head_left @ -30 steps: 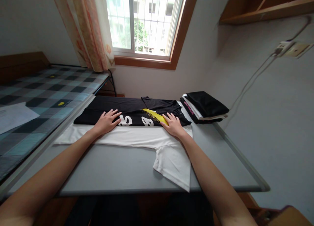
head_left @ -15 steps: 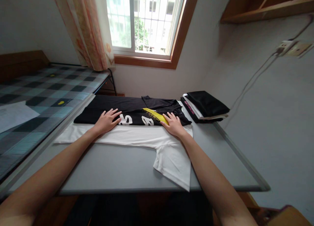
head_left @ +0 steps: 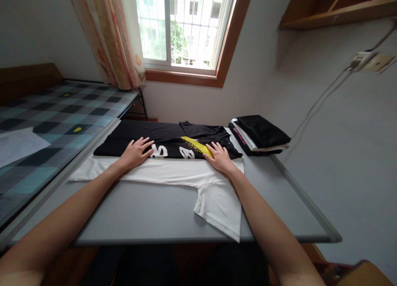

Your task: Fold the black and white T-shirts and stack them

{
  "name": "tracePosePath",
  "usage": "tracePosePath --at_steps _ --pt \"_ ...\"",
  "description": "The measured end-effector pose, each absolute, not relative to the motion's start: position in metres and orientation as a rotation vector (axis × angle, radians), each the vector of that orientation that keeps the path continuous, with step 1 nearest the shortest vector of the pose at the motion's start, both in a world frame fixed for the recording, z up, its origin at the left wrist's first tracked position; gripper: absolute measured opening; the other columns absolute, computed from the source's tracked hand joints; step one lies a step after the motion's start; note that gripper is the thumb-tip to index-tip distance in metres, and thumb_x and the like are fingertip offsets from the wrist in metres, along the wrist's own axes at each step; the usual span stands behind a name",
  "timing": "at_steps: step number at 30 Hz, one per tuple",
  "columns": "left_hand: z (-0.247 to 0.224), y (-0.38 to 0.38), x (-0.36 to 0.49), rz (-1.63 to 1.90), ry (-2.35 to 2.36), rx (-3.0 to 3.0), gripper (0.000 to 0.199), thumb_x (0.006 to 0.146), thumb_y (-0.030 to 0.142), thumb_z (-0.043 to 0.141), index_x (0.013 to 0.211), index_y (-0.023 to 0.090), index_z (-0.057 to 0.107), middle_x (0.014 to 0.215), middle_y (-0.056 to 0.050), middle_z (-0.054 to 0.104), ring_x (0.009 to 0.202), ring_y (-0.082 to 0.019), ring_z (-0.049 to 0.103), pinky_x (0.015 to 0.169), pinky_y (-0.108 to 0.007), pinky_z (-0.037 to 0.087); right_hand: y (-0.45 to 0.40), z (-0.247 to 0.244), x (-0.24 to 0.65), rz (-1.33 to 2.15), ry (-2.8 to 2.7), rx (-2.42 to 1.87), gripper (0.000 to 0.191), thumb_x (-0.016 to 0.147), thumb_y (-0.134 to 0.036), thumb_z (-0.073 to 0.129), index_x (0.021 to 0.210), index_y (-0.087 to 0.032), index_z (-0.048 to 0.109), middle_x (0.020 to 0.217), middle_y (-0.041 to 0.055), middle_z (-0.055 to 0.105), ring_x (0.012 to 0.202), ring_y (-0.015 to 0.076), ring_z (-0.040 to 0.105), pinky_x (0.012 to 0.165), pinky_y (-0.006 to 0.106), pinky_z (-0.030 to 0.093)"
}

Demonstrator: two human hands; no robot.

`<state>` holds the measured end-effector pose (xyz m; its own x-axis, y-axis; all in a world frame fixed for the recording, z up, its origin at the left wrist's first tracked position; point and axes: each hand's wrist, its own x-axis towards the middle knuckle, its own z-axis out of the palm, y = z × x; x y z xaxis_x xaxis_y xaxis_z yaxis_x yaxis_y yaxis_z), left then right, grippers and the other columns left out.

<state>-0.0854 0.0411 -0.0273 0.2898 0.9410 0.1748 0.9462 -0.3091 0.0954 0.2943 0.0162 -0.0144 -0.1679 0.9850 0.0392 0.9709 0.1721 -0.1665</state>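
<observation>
A black T-shirt (head_left: 164, 131) with white lettering and a yellow stripe lies lengthwise across the table, folded over. Along its near side shows a strip of white T-shirt (head_left: 173, 170), whose short sleeve spreads toward the table's front edge. I cannot tell whether the black and white parts are one garment. My left hand (head_left: 135, 153) rests flat on the black cloth beside the lettering, fingers spread. Over the yellow stripe, near the collar end, my right hand (head_left: 218, 156) lies flat with its fingers stretched out. Neither hand grips anything.
Folded dark and white clothes (head_left: 260, 133) form a stack at the table's back right. The grey table (head_left: 139, 220) has a raised rim. To the left is a bed with a checked mattress (head_left: 62, 116) and a sheet of paper (head_left: 21, 143). A cable (head_left: 319, 98) hangs along the right wall.
</observation>
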Motion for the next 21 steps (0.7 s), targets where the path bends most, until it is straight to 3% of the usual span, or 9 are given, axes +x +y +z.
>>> tracePosePath --at_steps 21 --pt "-0.0278 0.0413 -0.0855 -0.320 -1.816 -2.505 0.055 0.100 0.049 0.035 0.148 0.024 0.048 0.157 -0.007 0.040 0.148 -0.029 0.031 0.118 -0.053 0.023 0.0176 -0.0172 0.2958 0.163 -2.290 -1.905 0.063 0.100 -0.054 0.037 0.154 -0.022 0.039 0.162 0.0124 0.030 0.151 0.0308 0.020 0.119 0.054 0.017"
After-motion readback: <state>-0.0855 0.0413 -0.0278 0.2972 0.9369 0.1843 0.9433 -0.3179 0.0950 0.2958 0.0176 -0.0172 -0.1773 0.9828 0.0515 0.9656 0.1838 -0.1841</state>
